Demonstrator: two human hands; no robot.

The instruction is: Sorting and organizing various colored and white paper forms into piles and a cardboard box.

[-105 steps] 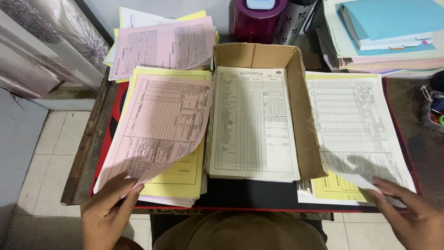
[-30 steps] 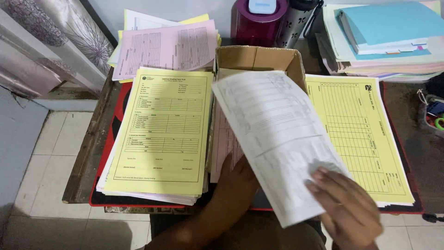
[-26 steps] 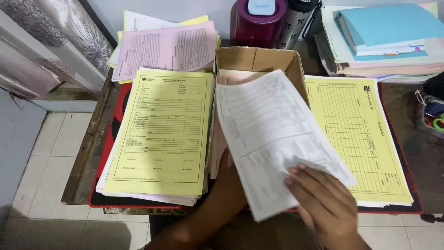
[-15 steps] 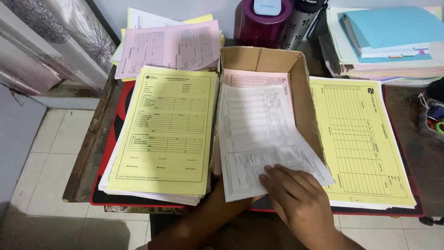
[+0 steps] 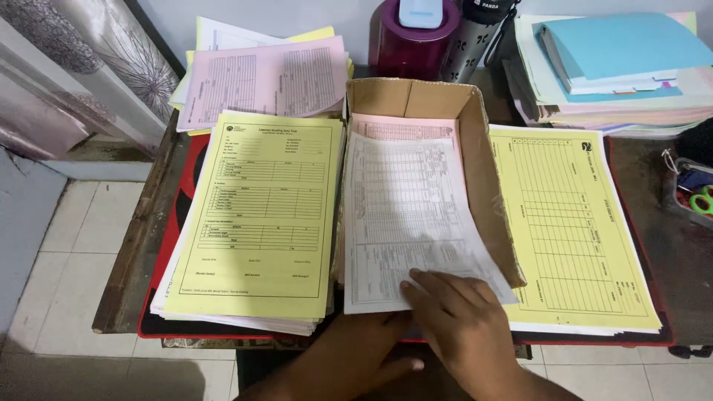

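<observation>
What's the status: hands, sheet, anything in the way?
Right hand flat on white sheet, fingers spread. Left hand below desk edge, empty. Sheet lies in cardboard box over pink sheet. Nothing obstructing.

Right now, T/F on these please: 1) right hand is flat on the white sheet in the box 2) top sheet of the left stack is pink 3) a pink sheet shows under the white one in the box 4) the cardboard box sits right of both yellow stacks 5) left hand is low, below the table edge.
1) True. The right hand presses the white sheet near its lower edge, inside the cardboard box.
2) False. The left stack is topped by a yellow form; the pink stack lies behind it.
3) True. A pink sheet peeks out above the white one.
4) False. The box stands between the left stack and the right yellow stack.
5) True. The left hand sits under the table edge.
</observation>
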